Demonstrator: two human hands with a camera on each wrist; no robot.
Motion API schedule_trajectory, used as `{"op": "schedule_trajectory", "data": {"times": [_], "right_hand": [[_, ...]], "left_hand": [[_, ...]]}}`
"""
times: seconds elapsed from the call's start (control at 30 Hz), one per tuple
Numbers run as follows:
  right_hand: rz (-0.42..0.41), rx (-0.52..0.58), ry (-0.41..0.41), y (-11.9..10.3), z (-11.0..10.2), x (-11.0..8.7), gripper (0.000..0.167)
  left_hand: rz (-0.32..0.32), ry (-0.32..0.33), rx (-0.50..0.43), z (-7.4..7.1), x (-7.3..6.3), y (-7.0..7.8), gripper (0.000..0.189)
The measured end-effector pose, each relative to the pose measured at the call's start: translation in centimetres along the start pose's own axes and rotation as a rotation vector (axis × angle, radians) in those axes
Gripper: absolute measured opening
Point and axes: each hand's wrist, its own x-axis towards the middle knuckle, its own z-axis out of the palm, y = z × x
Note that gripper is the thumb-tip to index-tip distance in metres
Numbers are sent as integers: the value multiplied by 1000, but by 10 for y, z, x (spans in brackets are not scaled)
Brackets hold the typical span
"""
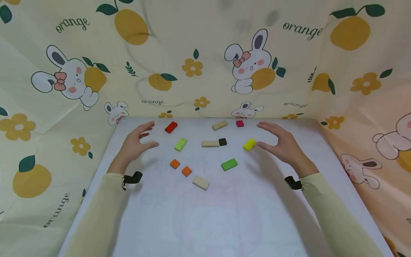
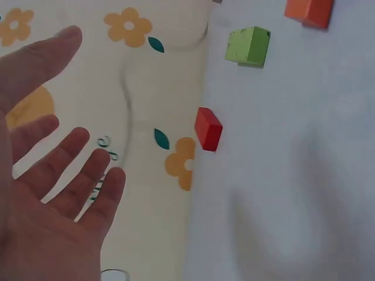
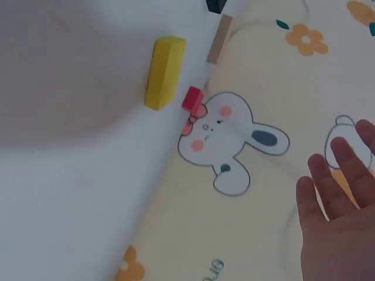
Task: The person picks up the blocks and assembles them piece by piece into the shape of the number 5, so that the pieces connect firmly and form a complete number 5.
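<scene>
My left hand [image 1: 134,142] hovers over the left part of the table, fingers spread from the thumb, holding nothing. Closest to it are a red block [image 1: 171,127] and a light green block [image 1: 181,144], both to its right. Over the right side, my right hand [image 1: 282,142] is likewise raised and empty, its thumb tip beside a yellow block [image 1: 249,144] in the head view. A small pink-red block [image 1: 239,123] lies behind the yellow one. In the right wrist view the fingers [image 3: 337,181] are apart from the yellow block [image 3: 166,73].
Mid-table are a beige block [image 1: 210,144] with a black cube [image 1: 223,142] at its end, and another beige block [image 1: 219,125] behind. Nearer lie two orange blocks [image 1: 174,164], a green block [image 1: 229,164] and a cream block [image 1: 201,182]. A printed cloth [image 1: 179,46] rises behind the table.
</scene>
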Motion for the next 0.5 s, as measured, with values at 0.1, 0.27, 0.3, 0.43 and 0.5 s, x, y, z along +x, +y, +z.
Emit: {"op": "schedule_trajectory", "data": {"times": [0.1,0.27,0.3,0.43,0.5], "right_hand": [[33,21,-39,2,4,12,65],[92,36,-84,5,10,29,65],[98,42,-90,6,12,32,66],[115,68,-117,11,18,43,67],[121,77,-137,11,22,49,68]], "left_hand": [[-36,-32,-13,2,13,-5,87],[-79,-58,-18,7,29,-12,88],[-85,-63,-19,8,32,-14,87],[-107,-89,-25,12,43,-19,87],[-115,-101,-28,12,48,-20,86]]}}
